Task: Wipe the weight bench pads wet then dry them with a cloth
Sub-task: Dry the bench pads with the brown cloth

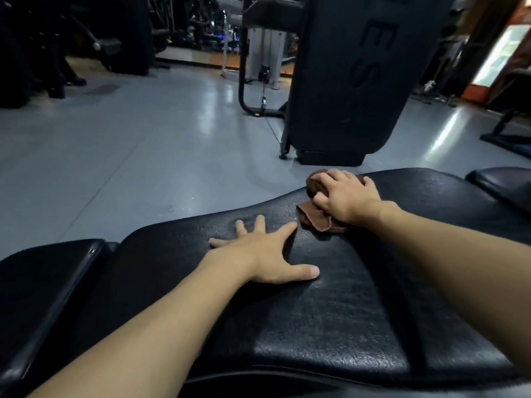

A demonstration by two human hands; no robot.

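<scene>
The right grip [346, 196] curls round a bunched brown cloth [314, 218] and presses it onto the black bench pad [330, 326]. Just beside it, the left grip [264, 254] lies flat on the same pad, fingers spread.

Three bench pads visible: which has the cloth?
The wide middle pad; the right hand holds the brown cloth at its far edge. The left pad and right pad have none.
</scene>
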